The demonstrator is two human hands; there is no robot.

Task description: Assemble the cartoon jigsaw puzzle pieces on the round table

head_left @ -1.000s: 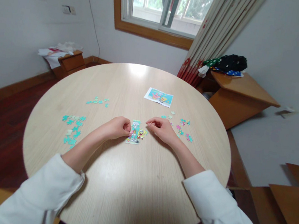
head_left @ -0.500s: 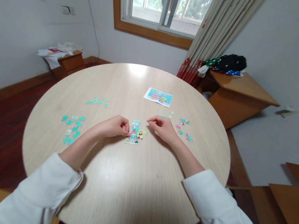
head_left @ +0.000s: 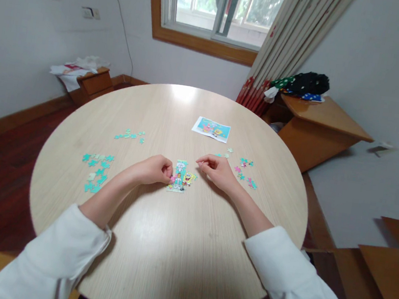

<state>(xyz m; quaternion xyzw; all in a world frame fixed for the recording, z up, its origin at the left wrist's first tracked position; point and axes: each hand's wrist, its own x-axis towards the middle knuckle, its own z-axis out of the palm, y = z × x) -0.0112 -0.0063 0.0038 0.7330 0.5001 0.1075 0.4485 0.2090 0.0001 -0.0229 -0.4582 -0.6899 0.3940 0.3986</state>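
Observation:
A partly joined jigsaw puzzle (head_left: 180, 176) lies flat on the round table (head_left: 171, 244), showing a pale cartoon figure with a yellow square one at its right. My left hand (head_left: 157, 169) is at its left edge, thumb and fingers closed on a small pink puzzle piece (head_left: 172, 179) that touches or nearly touches the joined part. To the upper right of the puzzle is my right hand (head_left: 215, 169). Its thumb and forefinger are pinched, and what is between them, if anything, is too small to make out.
Loose turquoise puzzle pieces (head_left: 99, 172) lie at the left, with more pieces (head_left: 130, 135) farther back. Several pink and turquoise pieces (head_left: 243, 170) lie beyond my right hand. A printed picture sheet (head_left: 211, 129) rests toward the back of the table.

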